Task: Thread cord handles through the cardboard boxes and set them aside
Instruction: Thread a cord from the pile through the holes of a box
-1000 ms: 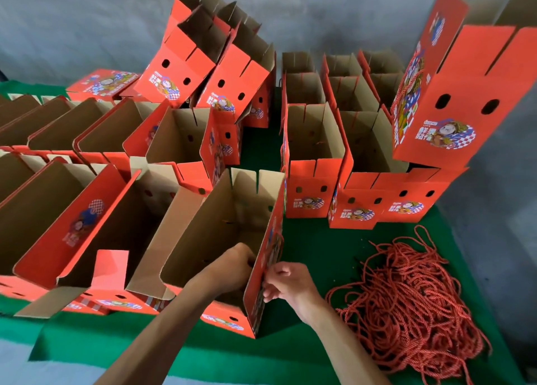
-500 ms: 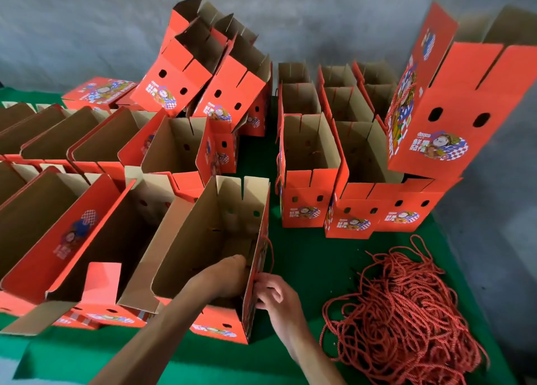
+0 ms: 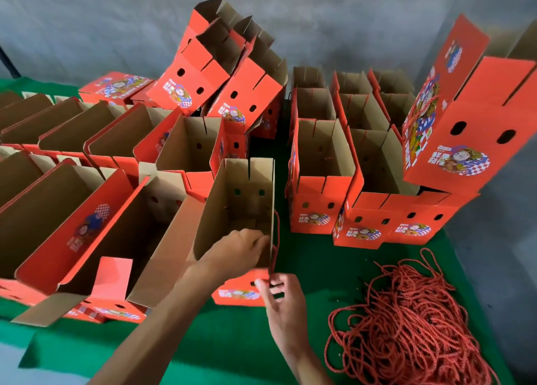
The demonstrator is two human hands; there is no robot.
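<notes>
An open red cardboard box [image 3: 232,210] with a brown inside stands on the green cloth in front of me. My left hand [image 3: 238,246] reaches inside it, fingers curled against the inner face of its right wall. A red cord [image 3: 276,239] hangs down the outside of that wall. My right hand [image 3: 279,297] is outside at the box's near right corner, fingers at the cord's lower end; the grip itself is blurred. A tangled pile of red cords [image 3: 406,326] lies on the cloth to the right.
Several open boxes [image 3: 72,210] crowd the left side, some lying tilted. Upright boxes [image 3: 319,181] stand in rows behind on the right. Tilted boxes [image 3: 220,73] lean at the back. One large box [image 3: 465,117] looms at the far right. A grey wall [image 3: 319,21] closes the back.
The working box has turned more upright and edge-on to me. My right hand has dropped from the wall's top edge to the near corner, and a cord now hangs along the wall.
</notes>
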